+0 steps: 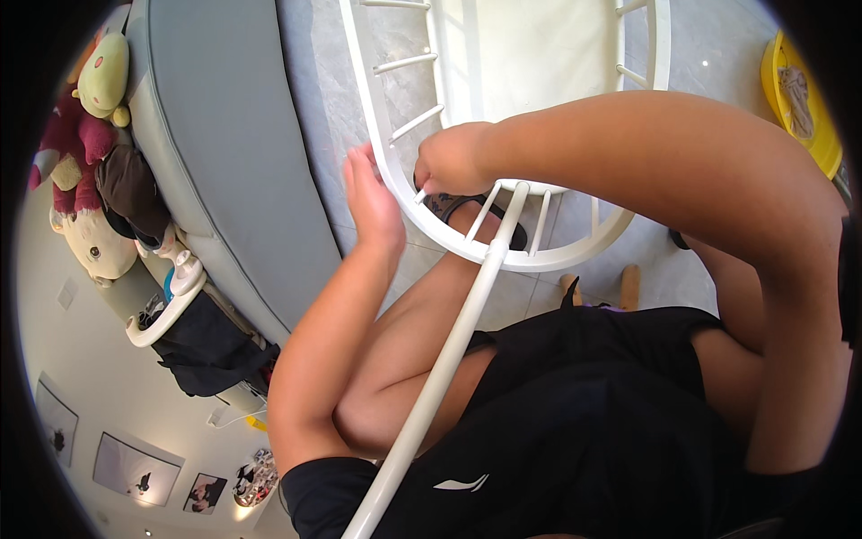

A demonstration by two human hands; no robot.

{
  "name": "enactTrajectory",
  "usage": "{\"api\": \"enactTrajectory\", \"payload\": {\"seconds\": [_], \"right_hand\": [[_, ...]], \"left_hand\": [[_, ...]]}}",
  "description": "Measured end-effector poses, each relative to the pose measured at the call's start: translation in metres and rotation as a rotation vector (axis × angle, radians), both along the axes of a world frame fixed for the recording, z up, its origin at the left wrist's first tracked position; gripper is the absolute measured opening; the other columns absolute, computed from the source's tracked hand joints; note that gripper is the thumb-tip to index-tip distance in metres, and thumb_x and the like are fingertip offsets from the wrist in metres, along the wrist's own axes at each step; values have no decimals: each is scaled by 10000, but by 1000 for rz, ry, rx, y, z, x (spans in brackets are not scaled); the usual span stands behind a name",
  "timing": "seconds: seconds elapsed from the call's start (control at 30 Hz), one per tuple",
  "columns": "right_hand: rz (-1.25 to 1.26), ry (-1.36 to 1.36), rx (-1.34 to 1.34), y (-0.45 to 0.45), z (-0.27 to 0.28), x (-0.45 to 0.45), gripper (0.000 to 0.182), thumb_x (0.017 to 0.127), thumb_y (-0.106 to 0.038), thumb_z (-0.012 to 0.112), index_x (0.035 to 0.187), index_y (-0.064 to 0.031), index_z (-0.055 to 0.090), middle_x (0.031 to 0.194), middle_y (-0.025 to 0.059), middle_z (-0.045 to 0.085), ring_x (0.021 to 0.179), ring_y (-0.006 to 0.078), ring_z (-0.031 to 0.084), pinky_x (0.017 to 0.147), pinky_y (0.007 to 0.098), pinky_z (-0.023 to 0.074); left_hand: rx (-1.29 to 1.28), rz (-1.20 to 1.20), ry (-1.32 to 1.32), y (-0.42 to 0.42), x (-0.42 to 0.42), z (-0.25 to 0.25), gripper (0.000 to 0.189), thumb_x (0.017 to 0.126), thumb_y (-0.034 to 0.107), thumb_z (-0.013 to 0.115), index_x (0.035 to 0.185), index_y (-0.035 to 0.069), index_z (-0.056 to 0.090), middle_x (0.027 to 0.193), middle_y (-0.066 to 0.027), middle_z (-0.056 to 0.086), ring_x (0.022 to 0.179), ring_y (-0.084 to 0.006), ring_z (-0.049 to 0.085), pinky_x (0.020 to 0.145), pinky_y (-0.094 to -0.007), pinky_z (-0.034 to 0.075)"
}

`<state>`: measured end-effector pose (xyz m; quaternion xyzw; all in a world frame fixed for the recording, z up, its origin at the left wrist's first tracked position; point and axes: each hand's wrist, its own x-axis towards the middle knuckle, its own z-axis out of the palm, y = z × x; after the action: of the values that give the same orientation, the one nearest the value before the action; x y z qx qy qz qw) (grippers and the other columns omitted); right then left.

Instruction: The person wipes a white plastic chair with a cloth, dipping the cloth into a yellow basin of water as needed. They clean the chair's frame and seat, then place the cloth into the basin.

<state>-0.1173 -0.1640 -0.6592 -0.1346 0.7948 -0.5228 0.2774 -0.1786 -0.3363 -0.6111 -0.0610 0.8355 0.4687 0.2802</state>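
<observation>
A white oval crib [377, 135] with thin spindles stands before me, its curved end nearest my body. My right hand [454, 160] reaches inside the rail, fingers curled around a short white spindle [421, 197] whose upper part it hides. Outside the same rail is my left hand [372, 199], fingers extended and slightly blurred, some passing behind the rail; whether they touch it is unclear. A white pole [444, 357] rises from the crib's curved end and slants past my torso. Inside the crib lies a pale flat base [545, 54].
A grey sofa [229, 135] runs along the left, with plush toys [104, 74] and a dark bag [202, 343] beyond it. At the right is a yellow basin [821, 138] holding a cloth. Wooden stool legs [630, 286] stand below the crib, near my slippered foot.
</observation>
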Motion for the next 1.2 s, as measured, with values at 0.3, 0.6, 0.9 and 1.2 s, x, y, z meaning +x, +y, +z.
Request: {"api": "enactTrajectory", "payload": {"seconds": [0.3, 0.6, 0.9, 1.2], "right_hand": [[-27, -9, 83, -3, 12, 12, 254, 1072, -358, 586, 1171, -226, 779, 1052, 63, 766, 1022, 309, 733, 855, 483, 571], [-95, 67, -39, -4, -2, 13, 294, 1053, -375, 612, 1080, -149, 799, 967, 124, 767, 939, 368, 733, 847, 499, 564], [141, 62, 251, -4, -2, 10, 209, 990, -281, 677, 1050, -118, 793, 991, 123, 764, 1001, 317, 732, 856, 486, 564], [435, 152, 179, -3, 7, 31, 198, 955, -295, 673, 1058, -209, 819, 1018, 44, 775, 1046, 276, 728, 885, 454, 560]], "left_hand": [[269, 74, -243, -14, 46, 3, 572, 1159, 568, 288, 1171, 69, 568, 1017, -32, 592, 930, -164, 545, 962, -348, 432], [-6, -78, 83, -3, 53, -12, 551, 1177, 507, 245, 1164, 47, 549, 1072, -71, 608, 1002, -174, 552, 986, -349, 445], [-5, 24, 100, -1, 57, -6, 549, 1172, 520, 252, 1281, 55, 524, 1142, -107, 624, 1065, -204, 594, 1031, -378, 471], [247, 408, -123, -9, 121, -12, 737, 1129, 644, 200, 1166, 16, 584, 1062, -129, 633, 972, -246, 622, 952, -425, 535]]}}
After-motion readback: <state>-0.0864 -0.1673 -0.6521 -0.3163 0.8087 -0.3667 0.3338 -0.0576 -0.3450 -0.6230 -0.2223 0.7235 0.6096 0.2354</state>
